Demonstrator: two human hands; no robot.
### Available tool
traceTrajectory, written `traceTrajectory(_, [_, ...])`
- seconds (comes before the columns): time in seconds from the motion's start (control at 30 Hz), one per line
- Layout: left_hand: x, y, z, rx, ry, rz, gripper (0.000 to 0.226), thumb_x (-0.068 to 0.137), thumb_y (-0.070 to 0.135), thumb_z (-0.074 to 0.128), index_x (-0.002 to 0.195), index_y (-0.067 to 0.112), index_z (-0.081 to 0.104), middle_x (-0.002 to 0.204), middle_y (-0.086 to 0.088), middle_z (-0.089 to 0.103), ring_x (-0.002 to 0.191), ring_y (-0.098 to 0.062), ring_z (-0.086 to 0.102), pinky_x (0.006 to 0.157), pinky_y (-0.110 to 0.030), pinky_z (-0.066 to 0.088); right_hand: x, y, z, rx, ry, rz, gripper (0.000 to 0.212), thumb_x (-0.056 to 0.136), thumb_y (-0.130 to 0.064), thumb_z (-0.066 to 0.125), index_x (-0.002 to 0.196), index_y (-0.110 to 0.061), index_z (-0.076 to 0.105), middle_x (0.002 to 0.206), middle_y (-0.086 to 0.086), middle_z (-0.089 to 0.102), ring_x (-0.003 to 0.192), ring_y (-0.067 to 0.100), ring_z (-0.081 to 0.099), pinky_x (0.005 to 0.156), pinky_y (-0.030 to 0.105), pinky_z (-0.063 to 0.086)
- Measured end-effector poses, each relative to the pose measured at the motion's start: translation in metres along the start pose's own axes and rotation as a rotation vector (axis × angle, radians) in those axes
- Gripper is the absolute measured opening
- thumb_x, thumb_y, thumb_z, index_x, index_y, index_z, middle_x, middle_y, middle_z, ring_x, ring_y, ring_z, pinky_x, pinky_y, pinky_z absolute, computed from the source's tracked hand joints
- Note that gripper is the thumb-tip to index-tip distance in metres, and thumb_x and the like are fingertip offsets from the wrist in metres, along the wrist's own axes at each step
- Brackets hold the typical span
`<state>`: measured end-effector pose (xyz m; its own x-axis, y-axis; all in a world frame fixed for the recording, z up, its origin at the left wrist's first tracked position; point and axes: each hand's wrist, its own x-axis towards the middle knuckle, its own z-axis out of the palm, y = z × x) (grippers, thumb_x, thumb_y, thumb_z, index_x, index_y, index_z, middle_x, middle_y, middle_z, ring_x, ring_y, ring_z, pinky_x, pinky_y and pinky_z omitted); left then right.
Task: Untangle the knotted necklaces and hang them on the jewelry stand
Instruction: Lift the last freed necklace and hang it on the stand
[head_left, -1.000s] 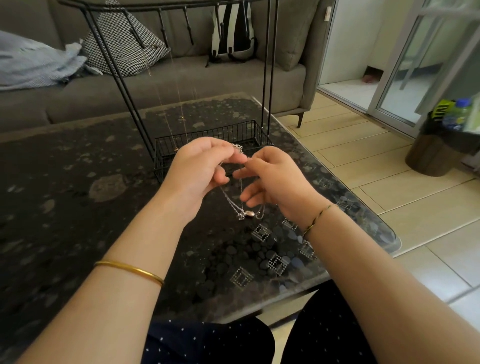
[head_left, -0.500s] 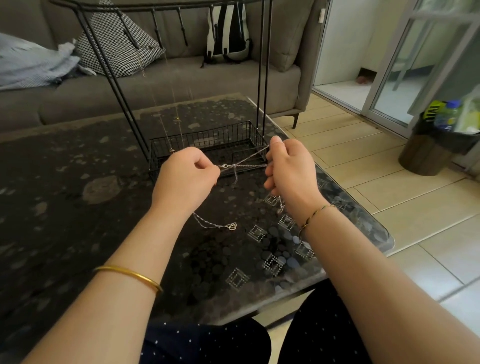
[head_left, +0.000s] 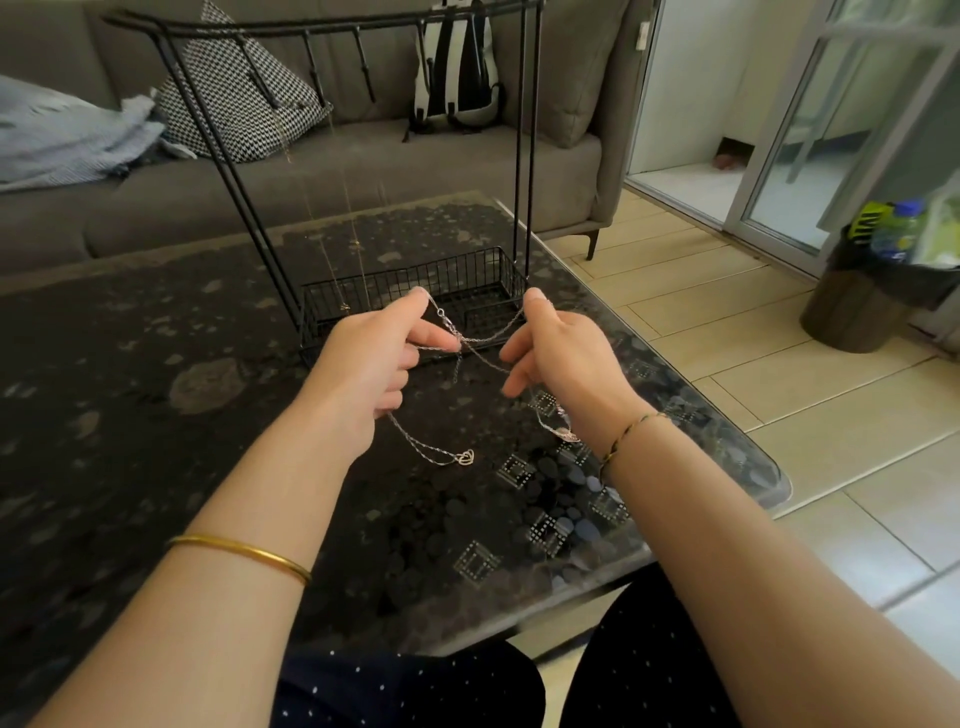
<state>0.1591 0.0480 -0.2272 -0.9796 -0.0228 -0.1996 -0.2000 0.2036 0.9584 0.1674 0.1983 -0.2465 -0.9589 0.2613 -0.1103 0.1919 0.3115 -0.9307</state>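
Head view, nearest first: a gold bangle (head_left: 244, 551) sits on the left forearm, both arms reaching out over the dark counter (head_left: 156, 415). Below the hands two loops sag toward the counter, one ending in a heart pendant (head_left: 466, 457), the other in a second pendant (head_left: 563, 434) just beside the right wrist; whether they touch the glass I cannot tell.

The left hand (head_left: 374, 364) pinches the silver chains (head_left: 483, 340) between thumb and forefinger, its lower fingers curled, with a strand trailing out beneath them. The right hand (head_left: 561, 358) pinches the other end at its raised forefinger tip, the remaining fingers loosely spread. Held apart like this, the strands draw into lines that cross in the gap between the hands (a clasp shows near the left thumb), which I judge is meant to expose the knot and show which strand passes over which.

Just beyond stands the stand (head_left: 522, 156), its wire tray (head_left: 415, 275) close behind the fingertips, within easy reach for hanging. Fine gold chains (head_left: 358, 244) hang from the hooks (head_left: 363, 67) above, so part of the job looks done. A sofa (head_left: 363, 176) lies behind.
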Motion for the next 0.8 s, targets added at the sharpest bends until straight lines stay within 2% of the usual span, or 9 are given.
traceTrajectory(0.1, [-0.001, 0.000, 0.000, -0.042, -0.045, 0.001, 0.051, 0.095, 0.049, 0.047, 0.075, 0.011, 0.074, 0.053, 0.006, 0.027, 0.044, -0.008, 0.018, 0.040, -0.021, 0.016, -0.002, -0.004, 0.000, 0.148, -0.056, -0.002, 0.042, 0.101, -0.035, 0.031, 0.087, -0.011, 0.061, 0.050, 0.003, 0.062, 0.057, 0.013, 0.059, 0.076, 0.032, 0.047])
traceTrajectory(0.17, [-0.002, 0.001, 0.001, -0.058, -0.053, 0.010, 0.051, 0.095, 0.049, 0.049, 0.073, 0.011, 0.075, 0.053, 0.006, 0.027, 0.044, -0.008, 0.018, 0.038, -0.020, 0.016, -0.005, -0.007, 0.000, 0.318, -0.143, 0.028, 0.029, 0.101, -0.023, 0.032, 0.093, -0.008, 0.057, 0.055, 0.004, 0.060, 0.054, 0.017, 0.062, 0.071, 0.034, 0.054])
traceTrajectory(0.23, [-0.003, 0.002, 0.002, -0.044, -0.043, 0.024, 0.050, 0.094, 0.049, 0.050, 0.072, 0.011, 0.075, 0.051, 0.007, 0.027, 0.044, -0.009, 0.019, 0.040, -0.022, 0.016, -0.008, -0.009, 0.001, 0.428, -0.203, 0.045, 0.022, 0.099, -0.012, 0.034, 0.094, -0.008, 0.054, 0.065, 0.007, 0.057, 0.050, 0.018, 0.062, 0.059, 0.032, 0.056])
traceTrajectory(0.33, [-0.004, 0.002, 0.004, -0.031, -0.005, 0.045, 0.049, 0.094, 0.047, 0.052, 0.071, 0.010, 0.073, 0.049, 0.007, 0.028, 0.044, -0.009, 0.020, 0.044, -0.024, 0.017, -0.011, -0.011, 0.001, 0.401, -0.218, 0.022, 0.022, 0.094, -0.001, 0.035, 0.089, -0.006, 0.056, 0.072, 0.010, 0.057, 0.048, 0.016, 0.056, 0.049, 0.027, 0.054])
traceTrajectory(0.4, [-0.005, 0.003, 0.004, -0.027, 0.030, 0.057, 0.047, 0.094, 0.045, 0.053, 0.070, 0.009, 0.071, 0.049, 0.007, 0.030, 0.045, -0.009, 0.023, 0.046, -0.025, 0.019, -0.011, -0.011, 0.001, 0.312, -0.207, -0.015, 0.027, 0.088, 0.004, 0.036, 0.082, -0.008, 0.059, 0.070, 0.008, 0.059, 0.048, 0.013, 0.051, 0.044, 0.022, 0.047])
traceTrajectory(0.47, [-0.005, 0.002, 0.005, -0.035, 0.059, 0.066, 0.046, 0.094, 0.043, 0.053, 0.069, 0.009, 0.069, 0.050, 0.006, 0.034, 0.047, -0.010, 0.027, 0.048, -0.025, 0.024, -0.010, -0.010, 0.001, 0.244, -0.198, -0.058, 0.028, 0.083, 0.005, 0.039, 0.077, -0.010, 0.062, 0.066, 0.006, 0.060, 0.047, 0.011, 0.044, 0.043, 0.019, 0.038])
traceTrajectory(0.57, [-0.004, 0.001, 0.006, -0.028, 0.099, 0.082, 0.044, 0.095, 0.041, 0.052, 0.067, 0.011, 0.068, 0.057, 0.005, 0.049, 0.053, -0.010, 0.040, 0.053, -0.024, 0.037, -0.009, -0.009, 0.000, 0.203, -0.196, -0.088, 0.013, 0.082, -0.007, 0.055, 0.080, -0.008, 0.068, 0.061, 0.001, 0.055, 0.047, 0.007, 0.039, 0.043, 0.016, 0.031])
traceTrajectory(0.67, [-0.004, 0.001, 0.008, -0.063, 0.123, 0.070, 0.040, 0.097, 0.037, 0.051, 0.070, 0.012, 0.066, 0.061, 0.009, 0.063, 0.059, -0.008, 0.050, 0.053, -0.022, 0.047, -0.009, -0.007, 0.001, 0.166, -0.160, -0.117, 0.006, 0.083, -0.016, 0.066, 0.080, -0.011, 0.068, 0.060, -0.005, 0.052, 0.043, -0.001, 0.042, 0.044, 0.012, 0.033])
traceTrajectory(0.8, [-0.006, 0.003, 0.008, -0.122, 0.096, 0.011, 0.034, 0.098, 0.027, 0.050, 0.075, 0.008, 0.065, 0.080, -0.002, 0.067, 0.071, -0.014, 0.064, 0.059, -0.026, 0.057, -0.009, -0.005, 0.002, 0.164, -0.114, -0.175, 0.007, 0.086, -0.013, 0.064, 0.082, -0.012, 0.069, 0.064, -0.005, 0.057, 0.043, -0.002, 0.043, 0.048, 0.012, 0.036])
